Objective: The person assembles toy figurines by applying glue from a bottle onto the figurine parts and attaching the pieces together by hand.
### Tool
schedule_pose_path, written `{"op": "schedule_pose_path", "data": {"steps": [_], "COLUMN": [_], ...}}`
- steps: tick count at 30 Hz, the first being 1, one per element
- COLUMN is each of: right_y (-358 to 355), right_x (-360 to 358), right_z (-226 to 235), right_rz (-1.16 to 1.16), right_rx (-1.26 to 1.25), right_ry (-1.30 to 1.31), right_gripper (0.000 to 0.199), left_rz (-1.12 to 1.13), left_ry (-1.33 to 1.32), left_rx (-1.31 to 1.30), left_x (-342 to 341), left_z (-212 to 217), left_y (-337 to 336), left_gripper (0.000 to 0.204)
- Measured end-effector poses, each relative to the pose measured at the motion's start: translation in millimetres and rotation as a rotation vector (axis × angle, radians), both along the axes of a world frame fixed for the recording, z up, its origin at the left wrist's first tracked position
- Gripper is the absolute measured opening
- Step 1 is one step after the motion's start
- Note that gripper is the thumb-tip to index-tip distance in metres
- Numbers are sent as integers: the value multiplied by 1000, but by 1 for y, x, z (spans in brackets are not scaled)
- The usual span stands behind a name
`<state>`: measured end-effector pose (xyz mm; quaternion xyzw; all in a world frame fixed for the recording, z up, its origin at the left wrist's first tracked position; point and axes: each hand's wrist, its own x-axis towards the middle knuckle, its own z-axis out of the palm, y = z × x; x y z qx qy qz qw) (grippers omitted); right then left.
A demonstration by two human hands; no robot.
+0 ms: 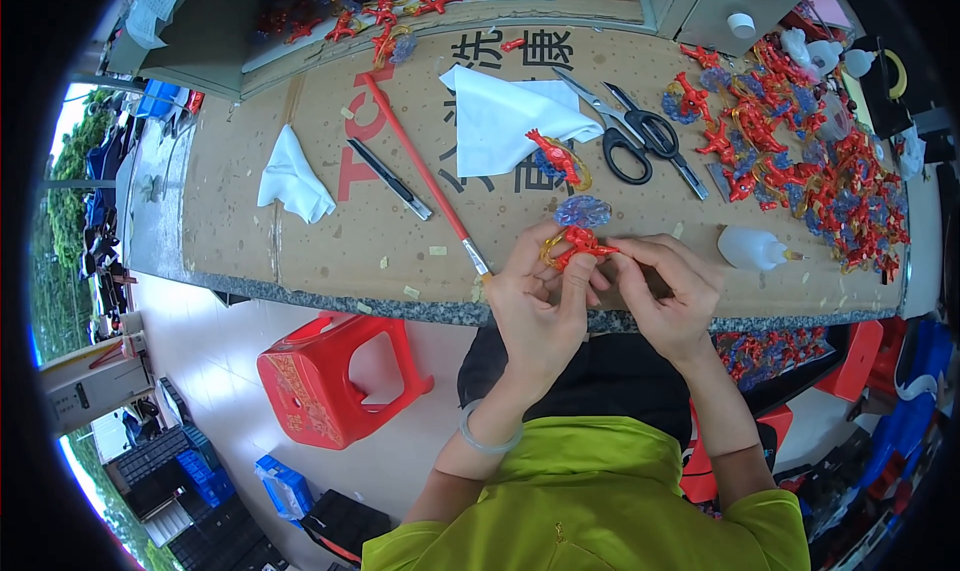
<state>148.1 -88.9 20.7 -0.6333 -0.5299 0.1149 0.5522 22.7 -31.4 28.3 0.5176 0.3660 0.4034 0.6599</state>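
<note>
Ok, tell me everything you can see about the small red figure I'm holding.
The small red figure looks like glossy moulded plastic, with thin limbs sticking out, a yellow ring at its left and a translucent blue piece above. Both hands pinch it, left hand from below, right hand from the right, over the cardboard-covered table's near edge.

Small figure (578, 243): glossy red plastic with a translucent blue part and an amber ring, pinched in the left hand (540, 306) and right hand (668, 291). Surface (330, 241): covered in matt brown cardboard, edge speckled stone. Scissors (625, 126): bright metal blades, black plastic handles. Cloth (505, 116): white, soft, creased. Brush (420, 166): red glossy handle, metal ferrule. Squeeze bottle (752, 248): milky plastic. Stool (335, 376): shiny red plastic.
</note>
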Motion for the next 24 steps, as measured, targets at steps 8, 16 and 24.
{"op": "schedule_pose_path", "data": {"steps": [8, 16, 24], "right_y": [0, -4, -6], "right_x": [1, 0, -1], "right_z": [0, -1, -2], "right_rz": [19, 22, 20], "right_rx": [81, 55, 54], "right_ry": [-173, -270, -357], "right_gripper": [18, 20, 22], "left_rz": [-41, -44, -45], "left_ry": [-26, 10, 9], "left_rx": [14, 22, 24], "left_x": [-2, -1, -3], "left_z": [1, 1, 2], "left_y": [3, 3, 4], "left_gripper": [24, 24, 24]}}
